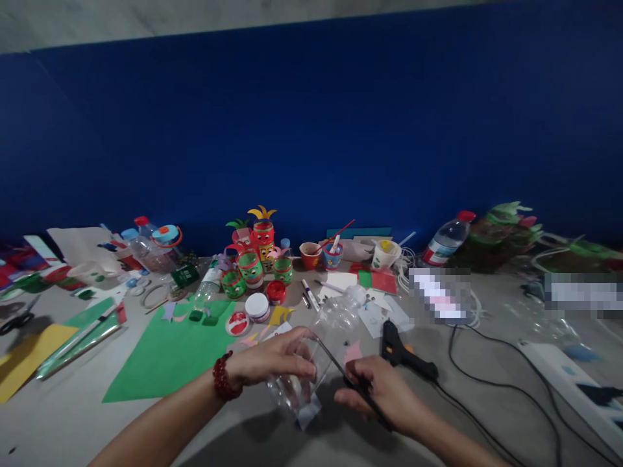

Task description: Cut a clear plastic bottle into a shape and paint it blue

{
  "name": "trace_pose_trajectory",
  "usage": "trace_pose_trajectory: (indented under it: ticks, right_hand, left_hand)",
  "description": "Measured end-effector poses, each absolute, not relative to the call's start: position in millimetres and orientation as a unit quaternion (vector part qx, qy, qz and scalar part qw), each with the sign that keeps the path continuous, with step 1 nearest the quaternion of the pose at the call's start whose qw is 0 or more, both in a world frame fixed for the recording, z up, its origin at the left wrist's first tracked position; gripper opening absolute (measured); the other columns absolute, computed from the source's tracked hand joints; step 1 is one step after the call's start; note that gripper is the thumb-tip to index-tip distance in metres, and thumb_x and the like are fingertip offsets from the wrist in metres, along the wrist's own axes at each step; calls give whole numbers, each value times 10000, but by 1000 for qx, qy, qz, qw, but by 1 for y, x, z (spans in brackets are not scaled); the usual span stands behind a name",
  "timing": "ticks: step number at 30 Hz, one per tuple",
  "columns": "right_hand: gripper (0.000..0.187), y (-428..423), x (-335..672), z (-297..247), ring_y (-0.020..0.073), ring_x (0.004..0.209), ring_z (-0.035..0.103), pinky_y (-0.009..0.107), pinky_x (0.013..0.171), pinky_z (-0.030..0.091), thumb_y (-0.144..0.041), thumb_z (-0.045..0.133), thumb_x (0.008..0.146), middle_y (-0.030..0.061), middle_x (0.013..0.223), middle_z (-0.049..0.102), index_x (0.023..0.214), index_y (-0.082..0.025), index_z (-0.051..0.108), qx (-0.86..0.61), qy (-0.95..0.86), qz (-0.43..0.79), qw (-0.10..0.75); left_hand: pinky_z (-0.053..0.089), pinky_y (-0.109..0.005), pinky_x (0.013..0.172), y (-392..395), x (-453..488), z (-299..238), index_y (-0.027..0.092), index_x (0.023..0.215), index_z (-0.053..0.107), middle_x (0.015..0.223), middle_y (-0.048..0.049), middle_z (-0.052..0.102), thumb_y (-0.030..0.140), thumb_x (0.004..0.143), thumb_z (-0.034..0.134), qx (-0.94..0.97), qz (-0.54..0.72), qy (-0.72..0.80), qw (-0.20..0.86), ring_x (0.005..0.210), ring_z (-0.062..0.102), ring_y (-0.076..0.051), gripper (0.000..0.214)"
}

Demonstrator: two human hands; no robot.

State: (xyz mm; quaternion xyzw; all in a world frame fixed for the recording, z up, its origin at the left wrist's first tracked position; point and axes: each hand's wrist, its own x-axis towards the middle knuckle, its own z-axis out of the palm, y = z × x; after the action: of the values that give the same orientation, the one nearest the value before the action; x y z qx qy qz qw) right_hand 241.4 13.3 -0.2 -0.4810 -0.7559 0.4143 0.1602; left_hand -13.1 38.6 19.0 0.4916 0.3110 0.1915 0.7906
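At lower centre, the left hand (280, 360) gripped clear curved plastic (283, 397); the right hand (382, 389) clasped a slender black tool (361, 392).

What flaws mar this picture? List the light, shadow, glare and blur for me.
Head view: dim light, the blue panel dark; head view: soft shadow on the grey table near the bottom edge; head view: pale glints on the clear plastic at the left hand; head view: green-topped things at right smeared, with coarse pixel blocks hiding patches nearby.
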Motion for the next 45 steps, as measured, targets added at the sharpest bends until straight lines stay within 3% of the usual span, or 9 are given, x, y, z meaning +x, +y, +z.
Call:
trace_pose_trajectory:
  ticks: [9,15,21,32,40,45]
  right_hand:
    - [634,17,237,-10,92,468,306,236,445,224,-747,610,709,-57,479,344,513,-230,301,-492,-703,485,170]
    - [614,17,236,-11,97,496,286,246,466,206,-722,597,723,-58,481,314,507,-225,309,-497,-721,454,163]
    - [607,10,238,-11,104,519,272,265,491,189,-715,558,757,-56,518,293,523,-228,281,-499,-740,423,158]
    - [698,13,238,-15,103,535,271,263,506,201,-843,557,684,-65,531,279,538,-222,274,-483,-743,437,154]
    - [694,19,246,-12,115,560,329,260,526,222,-872,548,665,-52,569,350,568,-219,330,-481,-758,416,141]
    - [718,21,248,-9,107,539,291,262,514,207,-883,537,658,-59,539,309,538,-221,288,-482,-751,424,152]
  left_hand:
    - [498,-260,584,47,-19,24,255,1286,461,951,-26,629,370,751,793,475,181,349,788,660,679,-148,640]
    - [519,-306,628,51,-21,27,242,1297,447,979,-38,611,371,772,766,503,162,368,765,674,678,-158,627]
    - [497,-269,618,53,-23,33,238,1317,455,1000,-47,620,338,755,780,539,148,383,736,732,662,-159,657]
    - [493,-225,574,53,-21,29,289,1382,417,1051,-48,630,407,790,754,604,113,378,692,714,657,-137,692]
    - [487,-261,611,48,-13,29,247,1412,371,1047,-76,667,455,819,715,665,118,393,624,747,661,-173,717]
    - [497,-243,595,51,-10,25,253,1364,399,1052,-63,636,405,808,734,591,132,385,696,736,650,-149,666]
